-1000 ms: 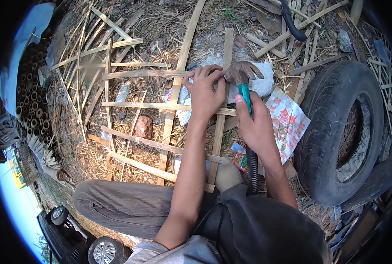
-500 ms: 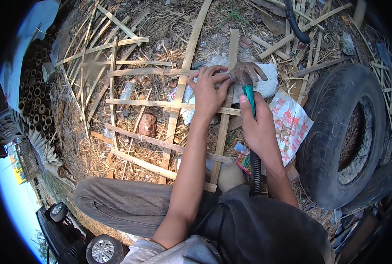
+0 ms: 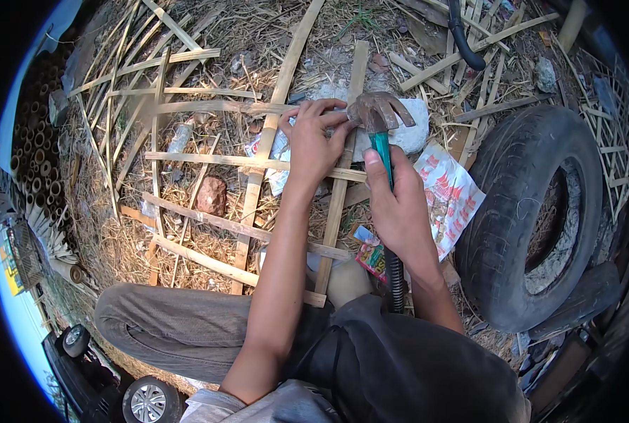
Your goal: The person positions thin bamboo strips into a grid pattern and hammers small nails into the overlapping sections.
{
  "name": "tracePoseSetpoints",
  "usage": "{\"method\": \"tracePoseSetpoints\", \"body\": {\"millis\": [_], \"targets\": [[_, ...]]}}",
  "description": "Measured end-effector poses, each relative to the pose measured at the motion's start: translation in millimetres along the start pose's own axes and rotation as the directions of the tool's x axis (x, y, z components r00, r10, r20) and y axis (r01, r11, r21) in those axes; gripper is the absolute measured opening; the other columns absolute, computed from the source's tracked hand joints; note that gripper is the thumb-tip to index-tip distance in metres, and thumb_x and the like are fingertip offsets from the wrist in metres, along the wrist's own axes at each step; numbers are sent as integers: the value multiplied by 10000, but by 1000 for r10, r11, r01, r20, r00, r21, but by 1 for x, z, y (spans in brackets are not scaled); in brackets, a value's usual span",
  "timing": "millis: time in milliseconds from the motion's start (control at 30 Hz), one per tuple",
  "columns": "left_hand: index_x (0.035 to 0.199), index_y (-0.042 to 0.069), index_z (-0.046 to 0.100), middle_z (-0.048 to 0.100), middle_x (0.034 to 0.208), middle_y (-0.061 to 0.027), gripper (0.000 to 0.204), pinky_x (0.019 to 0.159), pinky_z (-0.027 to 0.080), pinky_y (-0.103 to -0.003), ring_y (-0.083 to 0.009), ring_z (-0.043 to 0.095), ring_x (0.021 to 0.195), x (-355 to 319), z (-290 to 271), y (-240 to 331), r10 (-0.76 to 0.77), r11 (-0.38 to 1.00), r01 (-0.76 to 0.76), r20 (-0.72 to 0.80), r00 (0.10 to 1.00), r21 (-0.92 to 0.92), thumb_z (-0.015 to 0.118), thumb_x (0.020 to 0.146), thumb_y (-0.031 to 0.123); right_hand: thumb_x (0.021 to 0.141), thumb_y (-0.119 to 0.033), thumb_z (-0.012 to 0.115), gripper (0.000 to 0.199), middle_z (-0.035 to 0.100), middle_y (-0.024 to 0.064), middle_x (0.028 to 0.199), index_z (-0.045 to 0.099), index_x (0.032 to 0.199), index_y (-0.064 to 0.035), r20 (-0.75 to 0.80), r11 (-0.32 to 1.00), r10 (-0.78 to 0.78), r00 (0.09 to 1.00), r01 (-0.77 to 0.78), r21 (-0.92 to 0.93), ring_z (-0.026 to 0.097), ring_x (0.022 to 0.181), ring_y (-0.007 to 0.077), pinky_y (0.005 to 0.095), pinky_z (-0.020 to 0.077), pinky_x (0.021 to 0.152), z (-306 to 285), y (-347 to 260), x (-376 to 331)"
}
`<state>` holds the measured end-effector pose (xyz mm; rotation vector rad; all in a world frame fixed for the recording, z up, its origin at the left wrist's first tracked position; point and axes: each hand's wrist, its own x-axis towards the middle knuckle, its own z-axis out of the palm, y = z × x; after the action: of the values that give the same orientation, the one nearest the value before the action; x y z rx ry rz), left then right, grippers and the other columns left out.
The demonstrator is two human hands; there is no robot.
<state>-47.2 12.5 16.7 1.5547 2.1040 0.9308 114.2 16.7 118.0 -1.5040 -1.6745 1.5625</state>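
Note:
A lattice of flat bamboo slats lies in front of my knees, its long strips crossed by shorter ones. My left hand bends over the far cross slat, thumb and fingers closed about it near an upright slat. Whether a nail is also pinched there is hidden. In my right hand is a claw hammer with a green and black handle, thumb along the grip. The rusty hammer head rests close to my left fingertips, over the slat crossing. A pale stone block lies under this crossing.
A large black tyre stands at the right. Beside it lies a red-and-white printed sheet. A reddish stone sits within the lattice. Loose bamboo strips lie far left, near stacked bamboo tubes. A black curved pipe lies at the far right.
The whole scene has shifted slightly left in the view. My hands, the hammer and the lattice keep nearly the same places relative to one another.

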Motion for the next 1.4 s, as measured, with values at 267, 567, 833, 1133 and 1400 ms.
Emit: {"method": "tracePoseSetpoints", "body": {"millis": [267, 567, 833, 1133, 1400], "targets": [[952, 146, 832, 740, 1159, -6, 145, 1090, 256, -478, -222, 617, 1144, 0, 2, -3, 34, 999, -34, -68, 997, 6, 768, 876, 251, 1101, -279, 514, 351, 609, 309, 737, 540, 1081, 71, 10, 998, 30, 1000, -29, -61, 621, 729, 528, 558, 441, 650, 7, 4, 10], [954, 139, 826, 739, 1158, -3, 139, 1086, 262, -468, -213, 622, 1145, -2, 3, -5, 50, 998, -47, -74, 996, 37, 770, 870, 234, 1109, -293, 487, 372, 614, 329, 748, 552, 1075, 71, -5, 1000, -8, 1000, 8, 5, 612, 783, 565, 584, 438, 676, 1, -2, 3], [949, 133, 815, 733, 1176, -7, 135, 1091, 260, -470, -214, 620, 1145, -1, 3, -8, 63, 998, -61, -79, 995, 35, 756, 840, 185, 1148, -384, 408, 463, 532, 44, 731, 618, 1136, 28, 43, 999, 10, 999, -12, 34, 493, 636, 124, 325, 413, 581, 5, 0, 2], [935, 141, 818, 734, 1166, -16, 123, 1083, 262, -472, -229, 617, 1146, 1, 3, -4, 62, 997, -60, -72, 995, 41, 752, 857, 210, 1150, -393, 407, 450, 496, -4, 740, 611, 1136, 8, 12, 999, -21, 1000, 20, 45, 449, 627, 81, 276, 383, 557, 6, 9, 8], [949, 156, 827, 742, 1143, -4, 133, 1083, 261, -477, -221, 619, 1145, -1, 1, -2, 33, 999, -32, -74, 997, 17, 755, 882, 246, 1151, -408, 400, 428, 452, -46, 738, 597, 1156, -29, 32, 978, 13, 999, -19, 207, 404, 602, 21, 212, 339, 515, 5, 12, 7]]}}
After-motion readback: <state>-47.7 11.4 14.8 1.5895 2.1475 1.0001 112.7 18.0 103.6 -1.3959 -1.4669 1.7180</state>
